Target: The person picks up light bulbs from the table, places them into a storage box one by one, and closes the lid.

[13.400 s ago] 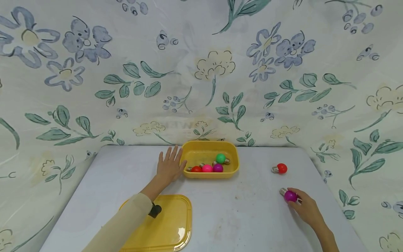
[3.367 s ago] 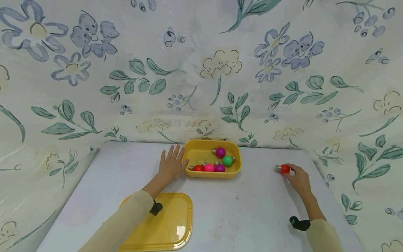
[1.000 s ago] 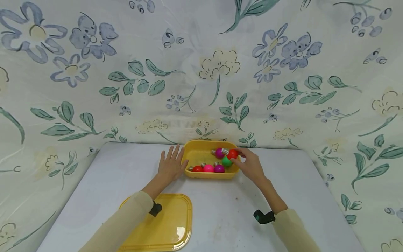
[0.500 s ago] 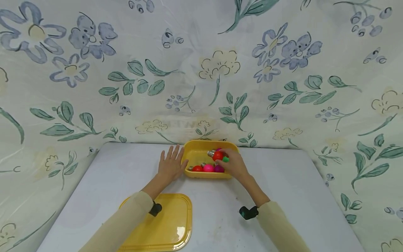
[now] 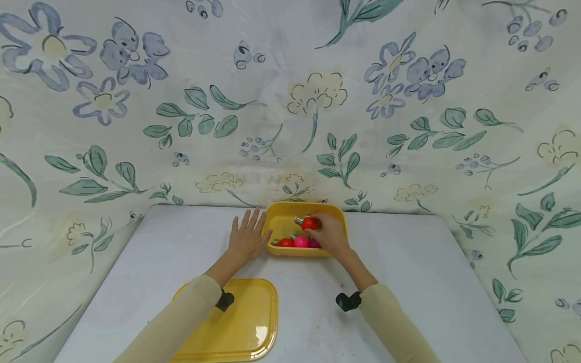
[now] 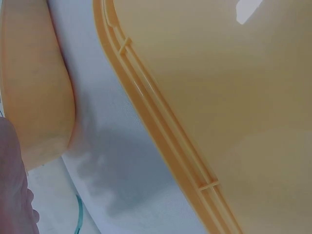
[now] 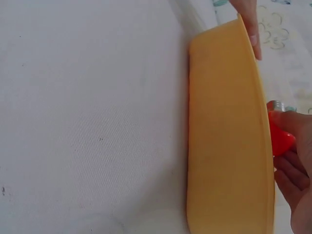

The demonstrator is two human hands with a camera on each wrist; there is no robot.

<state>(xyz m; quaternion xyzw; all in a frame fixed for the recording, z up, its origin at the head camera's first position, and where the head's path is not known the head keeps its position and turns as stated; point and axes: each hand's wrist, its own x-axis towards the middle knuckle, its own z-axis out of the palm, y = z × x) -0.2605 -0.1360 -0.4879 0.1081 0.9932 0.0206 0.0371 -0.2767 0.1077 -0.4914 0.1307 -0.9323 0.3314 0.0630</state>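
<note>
My right hand [image 5: 333, 234] pinches a red light bulb [image 5: 309, 223] over the yellow bin [image 5: 281, 253], its metal base pointing left. The right wrist view shows the same red bulb [image 7: 280, 136] between thumb and fingers, just past the bin's rim [image 7: 261, 97]. Inside the bin, along its near wall, lie another red bulb [image 5: 285, 242], a pink bulb [image 5: 301, 242] and a purple bulb [image 5: 314, 243] partly covered by my right hand. My left hand [image 5: 245, 240] rests with spread, straight fingers against the bin's left end.
A yellow lid [image 5: 245, 322] lies on the white table [image 5: 386, 282] in front of the bin, partly under my left forearm. A flower-patterned cloth [image 5: 313, 101] hangs right behind the table's back edge.
Earlier my right hand held a purple bulb, later seen in the bin. It then gripped the red bulb at the table's right and carried it left over the bin. My left hand stayed.
</note>
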